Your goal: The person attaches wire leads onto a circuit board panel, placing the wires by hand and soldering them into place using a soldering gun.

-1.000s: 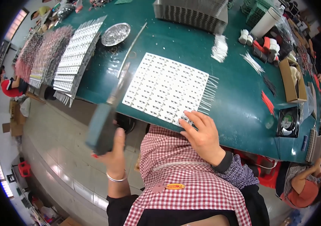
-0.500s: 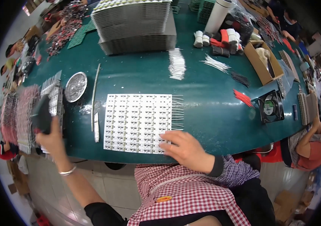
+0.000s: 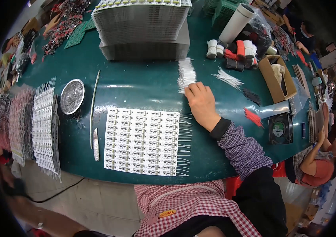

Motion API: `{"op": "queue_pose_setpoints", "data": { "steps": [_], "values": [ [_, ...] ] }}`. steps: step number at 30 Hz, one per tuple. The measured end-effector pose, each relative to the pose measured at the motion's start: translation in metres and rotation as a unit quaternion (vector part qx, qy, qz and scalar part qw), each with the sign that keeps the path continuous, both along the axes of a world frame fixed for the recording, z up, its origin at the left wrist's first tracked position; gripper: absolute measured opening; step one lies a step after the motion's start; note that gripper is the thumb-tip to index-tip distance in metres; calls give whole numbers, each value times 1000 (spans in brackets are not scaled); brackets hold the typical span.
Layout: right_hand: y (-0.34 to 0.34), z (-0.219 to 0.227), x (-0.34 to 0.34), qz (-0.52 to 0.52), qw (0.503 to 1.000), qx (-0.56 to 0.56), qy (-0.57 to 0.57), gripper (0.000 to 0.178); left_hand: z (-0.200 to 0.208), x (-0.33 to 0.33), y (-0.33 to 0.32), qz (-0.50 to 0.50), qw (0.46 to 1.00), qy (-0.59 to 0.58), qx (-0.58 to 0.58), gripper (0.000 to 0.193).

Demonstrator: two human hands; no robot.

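My right hand (image 3: 202, 103) is at the near end of a pile of short white wires (image 3: 186, 73), its fingers pinched together on wire ends. Below it lies a white panel of small circuit boards (image 3: 141, 142), with thin pale wires sticking out along its right edge. At the lower left, my left hand (image 3: 5, 173) is low past the table edge, dim and blurred, closed around a dark tool (image 3: 18, 187) whose kind I cannot make out. A black cord (image 3: 59, 194) runs to this tool.
Left of the panel are a thin rod (image 3: 94, 110), a white-wrapped stick (image 3: 96, 146) and a metal bowl (image 3: 72, 96). Wired panels (image 3: 43, 126) stand at the left edge. A tall panel stack (image 3: 142, 31) is at the back. Right are red wires (image 3: 253, 117) and a black fan (image 3: 280, 128).
My right hand has left the panel and reached forward to the white wires. My left hand has swung down and left with the dark tool, off the wired panels. The view has shifted slightly.
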State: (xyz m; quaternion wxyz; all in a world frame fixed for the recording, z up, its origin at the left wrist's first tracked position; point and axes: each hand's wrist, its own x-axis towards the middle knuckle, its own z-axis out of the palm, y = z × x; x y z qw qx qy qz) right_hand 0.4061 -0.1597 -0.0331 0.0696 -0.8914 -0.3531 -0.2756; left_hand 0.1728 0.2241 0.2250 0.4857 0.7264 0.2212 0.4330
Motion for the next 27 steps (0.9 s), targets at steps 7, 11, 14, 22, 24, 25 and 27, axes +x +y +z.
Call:
{"op": "queue_pose_setpoints", "data": {
  "steps": [7, 11, 14, 22, 24, 25, 27],
  "values": [
    [6, -5, 19, 14, 997, -32, -72, 13, -138, 12, -68, -127, 960, -18, -249, 48],
    [8, 6, 17, 12, 995, -90, -32, 6, -166, 19, -105, -119, 940, 30, -318, 52],
    [10, 14, 17, 10, 994, -111, -8, 9, -170, 20, -123, -124, 934, 23, -334, 52],
    [-1, 16, 31, 24, 993, -59, 102, 13, -178, 21, -132, -88, 924, 55, -367, 47],
    [-2, 13, 34, 29, 993, -46, 105, 12, -176, 25, -136, -98, 928, 64, -354, 38],
    [-6, 17, 32, 18, 994, -56, 91, 11, -175, 29, -140, -110, 932, 72, -339, 31],
    [-8, 16, 30, -10, 994, -80, 74, 7, -181, 29, -142, -105, 929, 75, -346, 34]
  ]
}}
